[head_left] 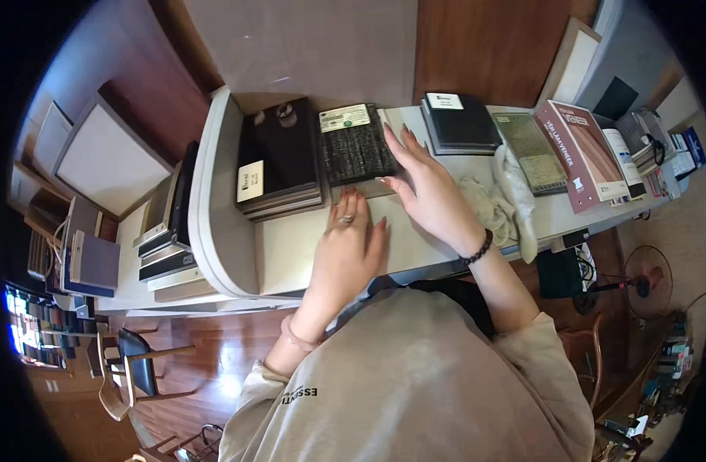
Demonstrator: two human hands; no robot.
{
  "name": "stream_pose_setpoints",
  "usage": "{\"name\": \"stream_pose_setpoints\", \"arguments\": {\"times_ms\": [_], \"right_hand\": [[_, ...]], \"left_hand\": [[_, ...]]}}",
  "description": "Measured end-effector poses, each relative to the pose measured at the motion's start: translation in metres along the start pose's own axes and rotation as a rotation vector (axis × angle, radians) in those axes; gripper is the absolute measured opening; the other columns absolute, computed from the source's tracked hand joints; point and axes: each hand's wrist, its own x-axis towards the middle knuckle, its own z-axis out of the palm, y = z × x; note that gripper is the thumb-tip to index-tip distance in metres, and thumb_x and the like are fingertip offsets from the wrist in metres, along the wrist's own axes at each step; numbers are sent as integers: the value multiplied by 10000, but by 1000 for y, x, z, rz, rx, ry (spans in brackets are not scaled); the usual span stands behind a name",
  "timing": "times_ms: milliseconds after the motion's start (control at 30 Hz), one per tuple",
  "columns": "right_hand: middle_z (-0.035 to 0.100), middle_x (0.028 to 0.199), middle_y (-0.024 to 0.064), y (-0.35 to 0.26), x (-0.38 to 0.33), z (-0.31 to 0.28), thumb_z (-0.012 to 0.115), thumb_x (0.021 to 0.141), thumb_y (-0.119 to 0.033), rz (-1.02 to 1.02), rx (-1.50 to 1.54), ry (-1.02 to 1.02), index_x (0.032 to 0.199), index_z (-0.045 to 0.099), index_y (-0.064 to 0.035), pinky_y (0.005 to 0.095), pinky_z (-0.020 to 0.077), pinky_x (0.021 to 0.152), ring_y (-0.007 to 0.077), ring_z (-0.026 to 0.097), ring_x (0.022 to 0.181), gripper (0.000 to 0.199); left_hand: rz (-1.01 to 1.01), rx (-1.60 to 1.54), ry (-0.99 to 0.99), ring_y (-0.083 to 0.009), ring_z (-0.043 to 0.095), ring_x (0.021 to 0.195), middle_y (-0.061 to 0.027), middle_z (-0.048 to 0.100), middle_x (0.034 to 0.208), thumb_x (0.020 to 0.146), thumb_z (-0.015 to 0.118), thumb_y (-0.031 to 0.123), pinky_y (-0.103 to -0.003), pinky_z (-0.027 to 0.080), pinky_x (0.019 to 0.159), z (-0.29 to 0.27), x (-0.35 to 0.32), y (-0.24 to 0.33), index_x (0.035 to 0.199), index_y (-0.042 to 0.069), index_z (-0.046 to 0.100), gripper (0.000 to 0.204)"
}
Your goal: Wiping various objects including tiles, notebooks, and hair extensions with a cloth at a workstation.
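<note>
A stack of sample panels with a dark, rough-textured top sheet (358,152) and a pale label lies on the white counter (291,245). My left hand (345,245) reaches to its near edge, fingers stretched out and fingertips against that edge. My right hand (436,194) is at its right side, fingers spread and thumb near the front right corner. I cannot tell whether the right fingertips press on the stack. Left of it, apart from my hands, sits a stack of glossy black panels (280,150) with a white label. Neither hand holds anything.
Right of my right hand lie a crumpled whitish cloth (487,212), a stack of black panels (464,132), a greenish patterned sample (534,146) and a reddish binder (572,154). A curved white divider (201,200) bounds the left, with more panels (168,223) beyond it.
</note>
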Motion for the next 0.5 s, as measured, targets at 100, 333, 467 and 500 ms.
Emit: {"name": "stream_pose_setpoints", "arguments": {"times_ms": [100,333,467,500], "right_hand": [[504,1311,234,2,-16,-72,630,836,-66,12,-30,82,1271,539,-56,371,394,1018,352,480,1237,444],[673,967,142,59,-88,-163,638,789,20,272,-297,214,1013,676,-12,320,487,800,278,654,885,229],[665,850,98,70,-116,-159,648,810,5,239,-196,288,993,670,3,281,486,716,200,637,755,184],[663,841,83,77,-124,-158,649,821,-3,337,-133,351,988,669,7,264,481,702,169,627,747,168]], "left_hand": [[-43,-107,14,-439,421,1261,-338,494,1253,896,530,165,-471,330,1064,-4,-8,2,1233,-152,465,467],[158,-268,-69,-457,396,1270,-327,475,1284,887,548,151,-471,316,1079,17,35,75,1247,-136,461,468],[397,-102,-147,-433,393,1288,-320,454,1317,875,554,188,-450,309,1088,53,94,140,1296,-130,413,546],[414,-56,-170,-414,400,1292,-314,456,1320,876,555,206,-439,311,1087,67,112,161,1315,-129,390,576]]}}
